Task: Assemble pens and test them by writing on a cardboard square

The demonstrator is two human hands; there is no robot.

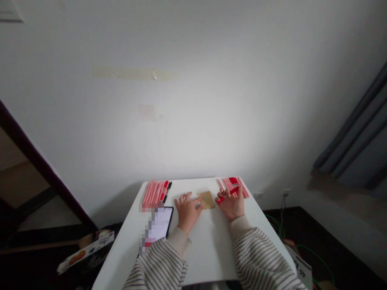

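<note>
My left hand (188, 212) lies over the white table (208, 249) with its fingers apart, the thumb side at the left edge of a small tan paper square (207, 200). Whether the thumb presses on the paper is hard to tell. To the right of the square, my right hand (232, 206) is turned partly palm up, its fingers closed on a red pen (232, 191). The pen slants, its lower left end near the paper's right edge. Just beyond that hand lies a row of pink and red pens (225, 183).
At the table's back left is another row of pink pens (153, 191), with red and black pens (168, 187) at its right end. A phone (161, 222), partly pixelated, lies nearer me, left of my left hand. A wall (193, 121) rises behind the table. Green cables (276, 225) run on the right.
</note>
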